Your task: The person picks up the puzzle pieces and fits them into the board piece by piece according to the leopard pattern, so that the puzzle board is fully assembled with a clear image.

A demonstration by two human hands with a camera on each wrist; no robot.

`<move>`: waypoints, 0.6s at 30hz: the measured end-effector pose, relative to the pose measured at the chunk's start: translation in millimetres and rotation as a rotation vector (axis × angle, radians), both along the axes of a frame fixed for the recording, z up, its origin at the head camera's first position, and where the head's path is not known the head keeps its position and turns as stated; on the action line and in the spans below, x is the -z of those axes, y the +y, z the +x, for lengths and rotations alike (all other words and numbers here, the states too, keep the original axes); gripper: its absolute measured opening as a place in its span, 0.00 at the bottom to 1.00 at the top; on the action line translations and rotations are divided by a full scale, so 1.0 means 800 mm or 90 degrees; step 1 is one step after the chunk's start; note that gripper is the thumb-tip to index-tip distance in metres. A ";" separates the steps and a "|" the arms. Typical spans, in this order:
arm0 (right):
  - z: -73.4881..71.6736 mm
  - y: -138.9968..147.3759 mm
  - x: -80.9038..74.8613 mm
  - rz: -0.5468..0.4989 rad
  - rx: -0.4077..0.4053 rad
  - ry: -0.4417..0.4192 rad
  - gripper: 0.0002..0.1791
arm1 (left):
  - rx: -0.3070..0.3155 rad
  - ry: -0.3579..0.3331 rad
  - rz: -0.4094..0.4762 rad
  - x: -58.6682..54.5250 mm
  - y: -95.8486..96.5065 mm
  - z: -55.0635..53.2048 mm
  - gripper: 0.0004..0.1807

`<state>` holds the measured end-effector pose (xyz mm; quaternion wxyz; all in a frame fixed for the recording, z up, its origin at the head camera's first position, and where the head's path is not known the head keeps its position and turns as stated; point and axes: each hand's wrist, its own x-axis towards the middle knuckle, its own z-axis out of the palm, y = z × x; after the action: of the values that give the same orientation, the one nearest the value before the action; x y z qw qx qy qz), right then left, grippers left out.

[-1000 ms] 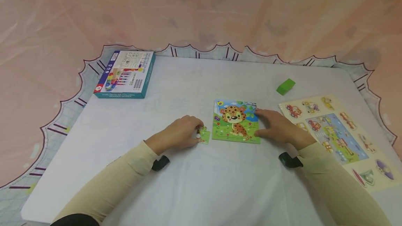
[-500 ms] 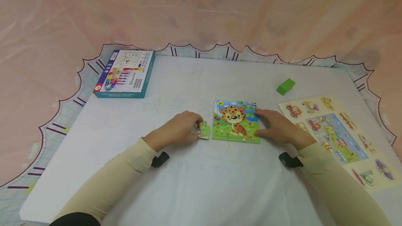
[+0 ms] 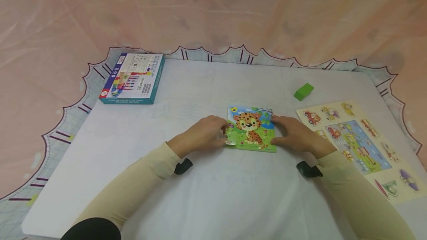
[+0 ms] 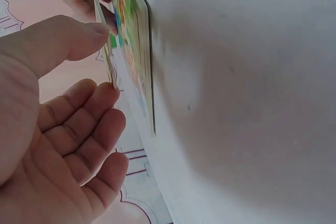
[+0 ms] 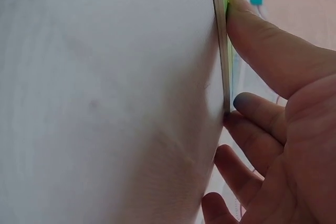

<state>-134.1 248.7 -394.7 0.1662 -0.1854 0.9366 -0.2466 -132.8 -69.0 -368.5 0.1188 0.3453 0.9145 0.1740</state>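
Observation:
In the head view, a square jigsaw puzzle (image 3: 253, 142) with a spotted cartoon leopard lies on the white table. My left hand (image 3: 205, 133) pinches a loose puzzle piece (image 3: 231, 143) over the puzzle's left edge. The left wrist view shows this piece (image 4: 109, 66) edge-on between thumb and fingertips, tilted and raised from the puzzle board (image 4: 137, 40). My right hand (image 3: 295, 132) is at the puzzle's right side, thumb and index finger spread along that edge. Seen from the right wrist, the thumb (image 5: 257, 35) rests on the board's edge (image 5: 222, 51), with fingertips at its corner.
A flat boxed set (image 3: 133, 80) with a teal side lies at the back left. Behind the right hand is a green block (image 3: 304, 92). A cream board with animal and vehicle pictures (image 3: 358, 145) lies at the right, partly under the right forearm.
My left hand has moved right with the puzzle piece, from beside the leopard puzzle to over its left edge. The right hand and the puzzle have stayed in place.

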 end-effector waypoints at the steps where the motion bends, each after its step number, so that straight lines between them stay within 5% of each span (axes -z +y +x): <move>1: 0.000 0.000 0.000 -0.001 0.000 -0.003 0.43 | 0.004 0.000 -0.001 0.000 0.003 0.000 0.20; 18: -0.005 0.008 -0.004 -0.011 0.009 -0.033 0.46 | -0.006 -0.026 -0.030 0.004 0.019 -0.001 0.21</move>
<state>-137.9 255.3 -391.5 0.1869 -0.1738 0.9312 -0.2603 -133.4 -53.5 -371.9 0.1449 0.3343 0.9175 0.1597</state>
